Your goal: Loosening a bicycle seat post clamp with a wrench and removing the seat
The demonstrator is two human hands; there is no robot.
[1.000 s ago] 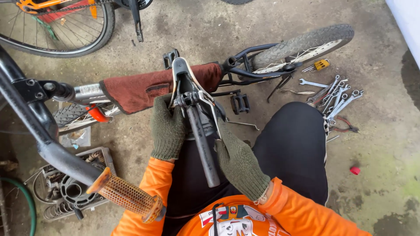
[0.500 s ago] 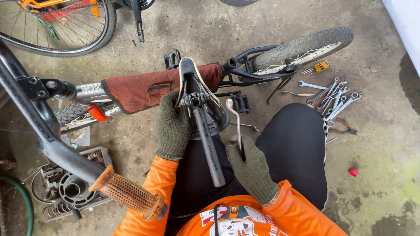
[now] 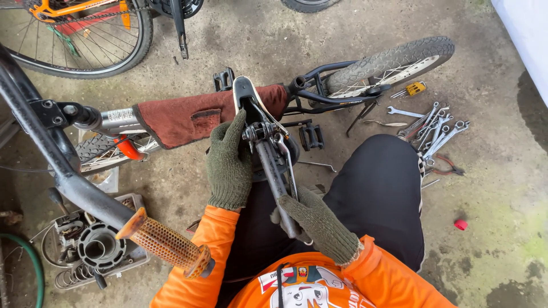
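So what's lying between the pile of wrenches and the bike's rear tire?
In the head view, a small yellow tool lies on the concrete between the wrenches and the tire.

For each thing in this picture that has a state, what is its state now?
Left hand: gloved, gripping the saddle clamp.
Right hand: gloved, closed on a wrench.
Wrench: its head set on the clamp.
Saddle: upside down, off the bicycle.
Seat post: attached to the saddle.
Small bicycle: lying on its side.
Spanners: loose on the floor.
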